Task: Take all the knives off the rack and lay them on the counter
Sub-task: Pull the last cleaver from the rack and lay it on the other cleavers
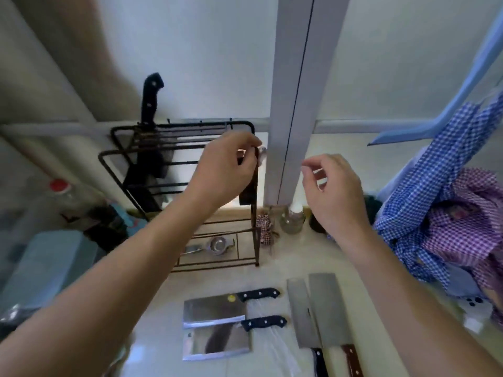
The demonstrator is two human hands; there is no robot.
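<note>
Knives: 4 cleavers (217, 312) lie on the bench (275, 265) at 6 o'clock, 1 black-handled knife (149, 104) stands in the rack (174, 142) at 10 o'clock. Left grip (226, 170) pinches a dark blade (249, 191) (rack's right end); right grip (332, 183) hovers loosely curled, holding nothing.

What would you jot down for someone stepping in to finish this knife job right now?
Left hand: pinching a dark item at the rack's right end; too blurred to tell what it is.
Right hand: empty, fingers loosely curled, raised beside the rack.
Done: four cleavers lie on the counter, two black-handled ones side by side, two longer ones to their right.
Left: one black-handled knife stands in the rack's left slots; lift it out and lay it by the others. Check what the left hand holds.
</note>
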